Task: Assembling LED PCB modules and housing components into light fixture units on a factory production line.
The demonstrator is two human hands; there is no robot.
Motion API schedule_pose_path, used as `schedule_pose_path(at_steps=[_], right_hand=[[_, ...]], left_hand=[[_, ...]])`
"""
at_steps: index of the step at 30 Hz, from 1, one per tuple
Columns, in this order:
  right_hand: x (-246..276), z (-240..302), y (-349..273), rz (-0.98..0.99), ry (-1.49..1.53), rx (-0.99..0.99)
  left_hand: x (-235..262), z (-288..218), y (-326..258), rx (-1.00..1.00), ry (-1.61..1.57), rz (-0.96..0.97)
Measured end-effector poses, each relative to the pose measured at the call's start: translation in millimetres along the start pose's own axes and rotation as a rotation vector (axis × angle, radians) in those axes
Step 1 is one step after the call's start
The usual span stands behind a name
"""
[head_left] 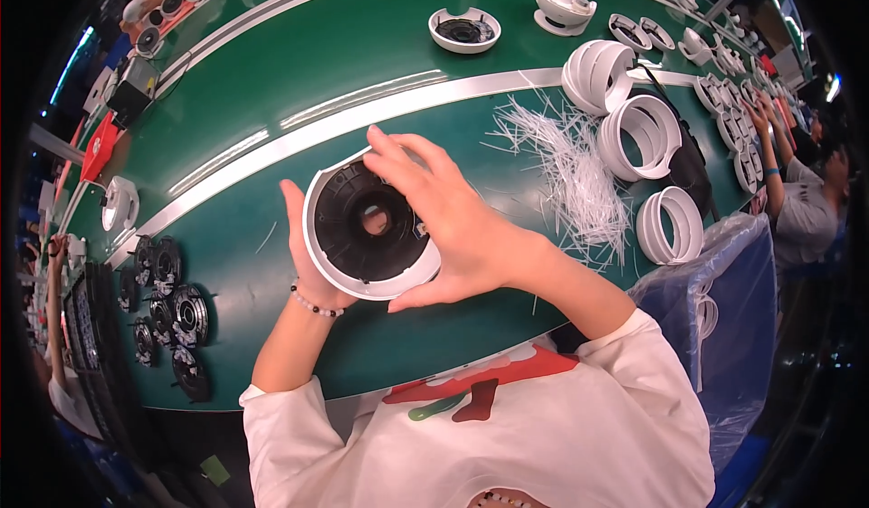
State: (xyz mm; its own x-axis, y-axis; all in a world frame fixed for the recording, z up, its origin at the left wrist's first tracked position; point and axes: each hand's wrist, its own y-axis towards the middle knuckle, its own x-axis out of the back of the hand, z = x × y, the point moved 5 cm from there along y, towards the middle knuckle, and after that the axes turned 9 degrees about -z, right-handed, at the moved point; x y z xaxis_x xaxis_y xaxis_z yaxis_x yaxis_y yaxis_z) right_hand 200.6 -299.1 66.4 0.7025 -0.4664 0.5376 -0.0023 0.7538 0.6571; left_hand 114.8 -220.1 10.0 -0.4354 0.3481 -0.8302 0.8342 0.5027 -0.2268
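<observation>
White short-sleeved shirt with red and green print (pixel 507 436): at 6 o'clock, closest to the lens, worn by the person.

Round white plastic housing with black inner disc (pixel 367 227): centre of view, held above the green work surface (pixel 272 83). The open face points up at the camera; the central hole looks straight up, so its axis runs toward the lens. Being round, it has no long axis.

Left hand (pixel 308 259): at the housing's 8 o'clock, cupped under the rim, thumb up along the left edge; a bead bracelet (pixel 312 304) sits on the wrist.

Right hand (pixel 453 223): at the housing's 3 o'clock, fingers spread and curled over the top right rim, thumb under the lower edge, gripping it.

Loose heap of thin white plastic strips (pixel 570 173): 2 o'clock.

Stacked white plastic rings (pixel 638 137): further out at 2 o'clock.

Black round parts with metal centres (pixel 167 309): 9 o'clock, possibly motor pieces; detail is blurred.
</observation>
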Motion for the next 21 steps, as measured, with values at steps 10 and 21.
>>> schedule_pose_path(at_steps=[10, 21], right_hand=[[-2, -6, -2, -0.055, 0.049, -0.094], [21, -36, -45, -0.359, -0.200, -0.318]], left_hand=[[8, -4, 0, -0.048, 0.025, 0.110], [15, -4, 66, -0.070, 0.030, -0.112]])
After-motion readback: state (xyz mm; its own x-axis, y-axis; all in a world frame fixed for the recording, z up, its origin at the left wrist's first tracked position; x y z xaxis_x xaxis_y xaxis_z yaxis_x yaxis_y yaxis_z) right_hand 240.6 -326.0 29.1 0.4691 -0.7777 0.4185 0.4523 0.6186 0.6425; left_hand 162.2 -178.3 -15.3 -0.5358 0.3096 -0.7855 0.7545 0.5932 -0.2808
